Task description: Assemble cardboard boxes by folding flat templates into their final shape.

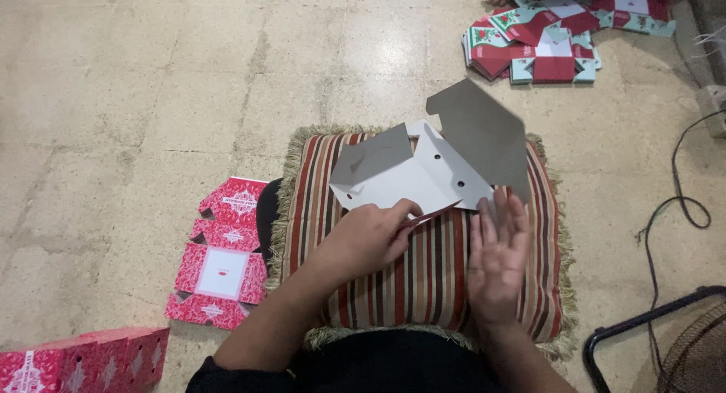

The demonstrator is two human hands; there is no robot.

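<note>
Beige tiled floor [136,83] under striped fringed cushion [423,280]

A cushion [423,280] lies on the floor [136,98], right in front of the person. On the cushion's far half rests a flat, unfolded cardboard box [423,177], some flaps raised above it. The left hand [370,238] sits on the cushion at the near edge of that cardboard; the right hand [497,258] lies on the cushion to the right of it, fingertips at the cardboard's right corner. Left of the cushion, on the floor, lies another flattened box [221,255]. Nearer and farther left stands a folded box [79,360]. Beyond the cushion, to the right, lies a heap of flat boxes [560,34]. Right of the cushion runs a cable [673,204].
</note>
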